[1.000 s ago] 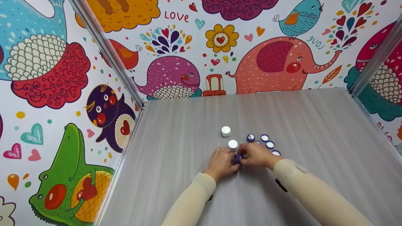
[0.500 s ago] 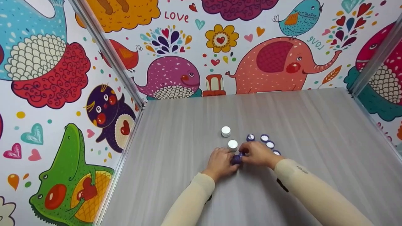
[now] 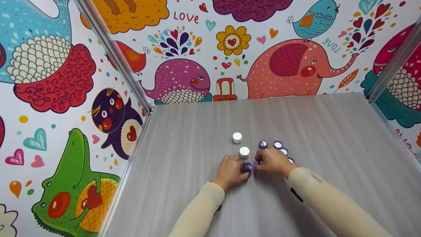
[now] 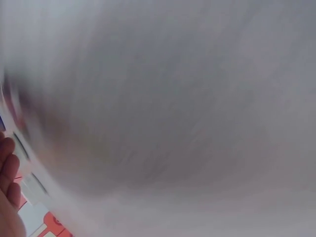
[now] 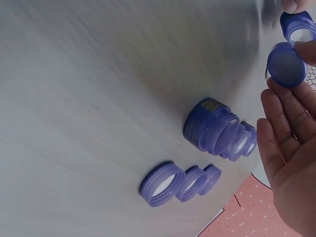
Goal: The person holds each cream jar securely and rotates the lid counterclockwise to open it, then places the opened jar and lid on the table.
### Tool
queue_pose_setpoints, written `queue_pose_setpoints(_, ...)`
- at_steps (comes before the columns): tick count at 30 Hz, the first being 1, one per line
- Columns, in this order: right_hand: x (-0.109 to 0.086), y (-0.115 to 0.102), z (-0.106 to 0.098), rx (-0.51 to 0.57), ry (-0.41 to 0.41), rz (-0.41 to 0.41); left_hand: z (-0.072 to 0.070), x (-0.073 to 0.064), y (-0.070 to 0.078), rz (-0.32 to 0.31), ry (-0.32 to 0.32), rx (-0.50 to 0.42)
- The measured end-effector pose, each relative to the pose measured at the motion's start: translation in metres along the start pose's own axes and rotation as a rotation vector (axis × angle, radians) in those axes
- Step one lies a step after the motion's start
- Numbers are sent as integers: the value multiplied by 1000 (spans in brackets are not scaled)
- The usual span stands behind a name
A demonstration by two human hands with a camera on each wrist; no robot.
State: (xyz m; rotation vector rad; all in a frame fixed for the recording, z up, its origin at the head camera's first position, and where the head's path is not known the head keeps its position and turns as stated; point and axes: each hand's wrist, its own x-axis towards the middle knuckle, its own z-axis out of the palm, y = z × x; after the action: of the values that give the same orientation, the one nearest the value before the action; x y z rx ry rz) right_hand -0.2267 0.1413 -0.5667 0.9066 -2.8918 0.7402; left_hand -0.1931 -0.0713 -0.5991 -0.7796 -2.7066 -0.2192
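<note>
My left hand (image 3: 230, 171) grips a small purple jar (image 3: 247, 167) close over the table. In the right wrist view the jar's threaded mouth (image 5: 301, 35) shows white inside. My right hand (image 3: 272, 161) pinches a round purple lid (image 5: 286, 65) between thumb and fingers, just to the right of the jar and apart from it. Only the fingers (image 4: 10, 170) of the left hand show at the edge of the left wrist view.
Two white lidded jars (image 3: 244, 152) stand beyond my left hand. Behind my right hand are several uncapped purple jars (image 5: 207, 126), partly hidden in the head view. Purple lids (image 5: 160, 185) lie in a row beside them. Patterned walls (image 3: 197, 49) enclose the table (image 3: 184, 138).
The purple lid has come off the jar. My right hand has drawn it slightly to the right, while my left hand keeps the jar in nearly the same place.
</note>
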Motion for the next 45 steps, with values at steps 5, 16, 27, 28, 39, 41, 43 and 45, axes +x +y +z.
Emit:
queue_pose_setpoints(5,-1,1,3,-3,-3,26,-2,0,1,-9,-14,-6)
queue_pose_setpoints(16,-2,-2,9,-1,-36,85,-3,1,0,-14,-15,-11)
queue_pose_setpoints(27,-4,-3,6,26,-59,90,-2,1,-2,-24,-44,15)
queue_pose_setpoints(28,-4,-3,5,29,-64,94,-2,1,-2,-23,-42,15)
queue_pose_setpoints(39,-6,-6,6,10,-117,105,-1,0,-4,-27,-54,4)
queue_pose_setpoints(41,-7,-5,7,-1,-116,94,-1,-1,-4,-28,-61,9)
queue_pose_setpoints(43,-7,-4,7,-14,-110,68,-1,-1,-4,-30,-63,12)
queue_pose_setpoints(45,-8,-3,8,-29,-103,33,-1,-2,-4,-30,-61,14)
